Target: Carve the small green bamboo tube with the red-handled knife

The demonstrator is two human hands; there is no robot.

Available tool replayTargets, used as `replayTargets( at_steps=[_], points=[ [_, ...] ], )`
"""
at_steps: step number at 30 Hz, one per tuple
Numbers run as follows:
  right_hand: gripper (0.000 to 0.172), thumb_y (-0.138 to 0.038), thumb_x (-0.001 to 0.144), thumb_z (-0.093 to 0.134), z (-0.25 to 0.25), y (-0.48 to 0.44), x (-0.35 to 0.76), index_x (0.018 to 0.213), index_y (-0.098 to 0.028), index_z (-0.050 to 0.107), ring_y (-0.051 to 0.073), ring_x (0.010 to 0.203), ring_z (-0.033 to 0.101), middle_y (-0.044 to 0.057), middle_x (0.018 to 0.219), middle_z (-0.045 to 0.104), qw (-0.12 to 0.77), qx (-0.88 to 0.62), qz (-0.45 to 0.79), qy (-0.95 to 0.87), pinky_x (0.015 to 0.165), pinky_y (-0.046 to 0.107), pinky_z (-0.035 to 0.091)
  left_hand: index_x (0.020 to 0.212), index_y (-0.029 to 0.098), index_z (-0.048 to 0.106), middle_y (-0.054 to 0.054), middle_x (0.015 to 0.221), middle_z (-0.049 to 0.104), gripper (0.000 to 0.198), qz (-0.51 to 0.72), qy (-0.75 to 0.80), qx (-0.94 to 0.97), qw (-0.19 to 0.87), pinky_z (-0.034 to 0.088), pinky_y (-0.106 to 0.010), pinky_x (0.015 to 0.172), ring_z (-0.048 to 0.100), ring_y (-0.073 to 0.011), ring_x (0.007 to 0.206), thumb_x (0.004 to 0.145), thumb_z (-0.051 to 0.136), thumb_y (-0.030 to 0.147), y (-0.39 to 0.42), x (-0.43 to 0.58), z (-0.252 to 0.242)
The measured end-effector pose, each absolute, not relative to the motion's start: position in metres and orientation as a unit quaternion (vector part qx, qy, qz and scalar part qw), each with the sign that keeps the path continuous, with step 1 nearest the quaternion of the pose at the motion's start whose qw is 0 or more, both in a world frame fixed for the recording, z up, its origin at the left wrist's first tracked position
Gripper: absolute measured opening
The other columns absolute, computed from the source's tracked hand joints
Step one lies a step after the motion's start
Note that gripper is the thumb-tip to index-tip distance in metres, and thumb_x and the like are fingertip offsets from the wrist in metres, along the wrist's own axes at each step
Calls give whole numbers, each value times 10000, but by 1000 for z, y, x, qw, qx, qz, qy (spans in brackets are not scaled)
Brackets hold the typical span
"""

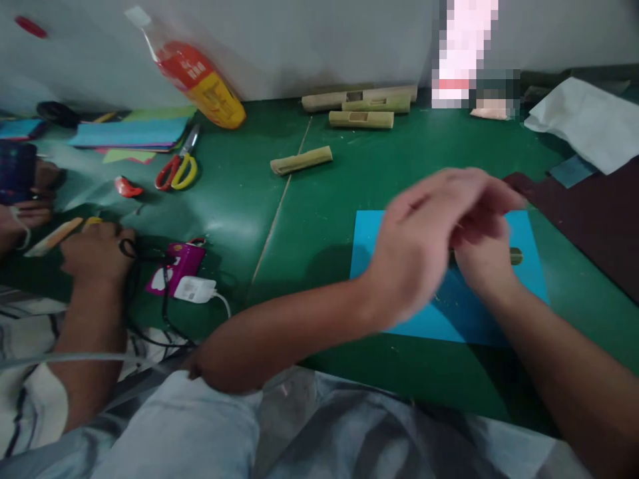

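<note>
My left hand (424, 246) is raised over the blue sheet (439, 319). It is slightly smeared by motion, its fingers stretched to the right in a cupped curve, and nothing shows in it. Beneath and behind it, my right hand (484, 256) lies over a short piece of bamboo (517, 256) on the sheet. One end of the bamboo sticks out to the right of that hand, and a dark bit shows on its left. My left hand hides most of my right fingers. Small pale shavings are scattered on the sheet.
Bamboo tubes with cut notches (362, 120) lie along the wall; another bamboo piece (301, 160) is nearer. Scissors (178, 163), coloured paper (130, 133), a bottle (200, 83) and a purple case (174, 266) are left. Another person's hand (97, 253) rests there. White cloth-like material (589, 123) lies right.
</note>
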State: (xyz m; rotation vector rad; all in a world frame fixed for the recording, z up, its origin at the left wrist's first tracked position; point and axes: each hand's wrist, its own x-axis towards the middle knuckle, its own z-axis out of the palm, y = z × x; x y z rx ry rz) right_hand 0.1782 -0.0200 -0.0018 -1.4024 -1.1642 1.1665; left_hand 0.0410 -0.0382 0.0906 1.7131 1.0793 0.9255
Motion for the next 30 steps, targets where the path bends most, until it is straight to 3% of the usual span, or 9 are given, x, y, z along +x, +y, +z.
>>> replayTargets(
  at_steps=[3, 9, 13, 15, 22, 30],
  points=[
    [296, -320, 865, 751, 0, -20, 177, 635, -284, 569, 166, 613, 485, -8, 628, 559, 498, -600, 430, -454, 577, 360, 385, 980, 249, 738, 2, 909, 778, 311, 545, 387, 598, 442, 633, -345, 850, 749, -164, 893, 1240, 571, 278, -10, 25, 54],
    [228, -276, 832, 724, 4, -19, 174, 640, -288, 603, 173, 616, 485, -24, 601, 542, 505, -610, 424, -439, 606, 356, 388, 1064, 228, 824, -70, 1075, 870, 60, 286, 442, 812, 251, 596, -416, 964, 787, -256, 1053, 1079, 785, 271, 10, -16, -12],
    [282, -234, 860, 741, 4, -19, 173, 631, -289, 584, 171, 621, 494, -24, 612, 551, 505, -610, 434, -428, 632, 360, 434, 1140, 213, 881, -112, 1086, 876, 319, 145, 412, 879, 191, 589, -464, 903, 797, -332, 1047, 1068, 857, 523, 1, -12, -13],
    [304, -222, 880, 761, 4, -18, 173, 644, -285, 582, 169, 626, 507, -27, 621, 553, 503, -610, 436, -430, 646, 359, 457, 1145, 192, 904, -135, 1100, 864, 384, 119, 395, 894, 177, 592, -470, 891, 795, -351, 1059, 1060, 875, 565, 0, -9, -8],
    [344, -279, 901, 808, 3, -19, 174, 651, -289, 572, 156, 579, 472, -24, 604, 528, 506, -602, 443, -431, 572, 341, 455, 1160, 138, 928, -147, 1151, 819, 403, 73, 380, 909, 157, 603, -470, 953, 773, -353, 1120, 1115, 825, 525, 0, -6, -1],
    [451, -471, 888, 865, 4, -21, 175, 627, -292, 544, 155, 572, 486, -20, 600, 520, 521, -574, 463, -431, 582, 350, 489, 1128, 144, 916, -137, 1140, 793, 362, 79, 357, 921, 136, 585, -439, 913, 763, -337, 1111, 1119, 814, 491, 1, -9, -2]
  ],
)
